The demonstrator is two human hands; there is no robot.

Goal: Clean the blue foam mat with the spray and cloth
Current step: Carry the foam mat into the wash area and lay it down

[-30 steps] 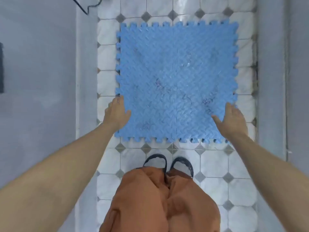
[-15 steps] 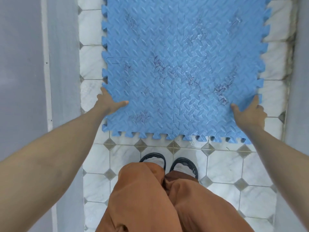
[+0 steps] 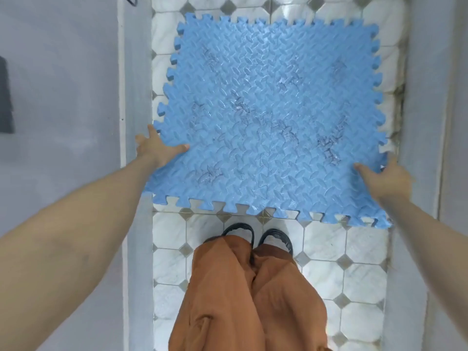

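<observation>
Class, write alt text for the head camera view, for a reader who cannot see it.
Two bare hands hold a blue foam mat by its near side edges, left hand and right hand, above a white tiled floor. Dark smudges mark the mat; orange trousers and dark shoes show below.

smudged blue foam mat [image 3: 273,117] tilted above tiles.

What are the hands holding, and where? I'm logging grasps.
The blue foam mat: left hand grips its left edge, right hand its right edge, both near the front corners.
</observation>
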